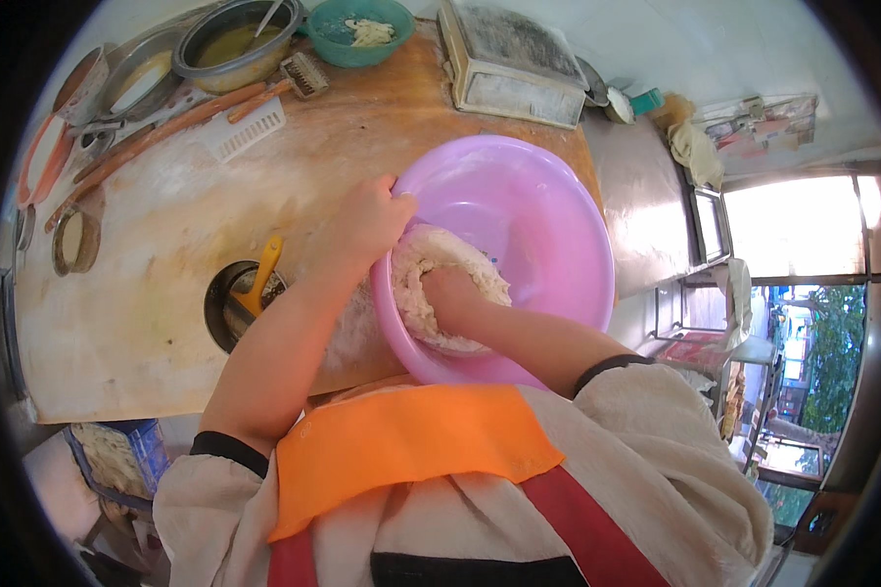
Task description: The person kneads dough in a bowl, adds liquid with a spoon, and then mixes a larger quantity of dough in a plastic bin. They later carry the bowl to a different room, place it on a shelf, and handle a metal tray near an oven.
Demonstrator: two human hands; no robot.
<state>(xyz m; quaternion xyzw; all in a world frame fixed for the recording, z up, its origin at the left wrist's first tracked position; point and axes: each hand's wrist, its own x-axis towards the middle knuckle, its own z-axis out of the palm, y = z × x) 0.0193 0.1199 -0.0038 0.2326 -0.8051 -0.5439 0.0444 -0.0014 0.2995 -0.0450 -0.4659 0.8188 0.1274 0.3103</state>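
A large pink plastic basin [563, 220] stands tilted at the table's near edge, against my orange-topped apron. My left hand [382, 210] is closed over its left rim. Pale, rough dough [470, 256] lies against the left side of the basin's inside. Into the middle of this dough my right hand [450, 298] is pressed; its fingers are sunk out of sight, so whether they are curled or straight does not show. Left of my left forearm sits a dark round pot [217, 311] with a yellow-handled tool [266, 266] leaning in it.
Flour dusts the wooden table [137, 333]. Along its far left stand a metal pot of liquid [227, 73], wooden rolling pins [157, 132] and a white plastic scraper [250, 129]. Farther back are a green bowl [338, 49] and a scale [519, 93]. A metal counter [641, 215] adjoins on the right.
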